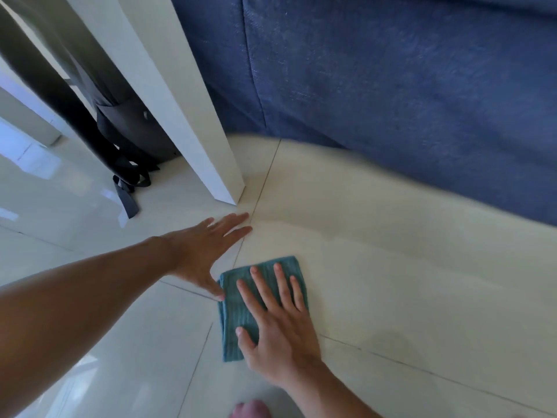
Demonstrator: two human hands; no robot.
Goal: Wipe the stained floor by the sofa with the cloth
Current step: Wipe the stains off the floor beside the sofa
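right hand (275,321) flat on cloth (241,309), left hand (208,248) flat on floor (391,267).

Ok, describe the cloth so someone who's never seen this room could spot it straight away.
Start at the big blue sofa and look down to the pale tiled floor in front of it. The cloth is the small folded teal rectangle lying flat there under the right hand, the only coloured thing on the tiles.

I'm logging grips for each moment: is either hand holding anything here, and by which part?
Nothing is gripped. The right hand presses flat, fingers spread, on the teal cloth; the left hand rests open on the floor.
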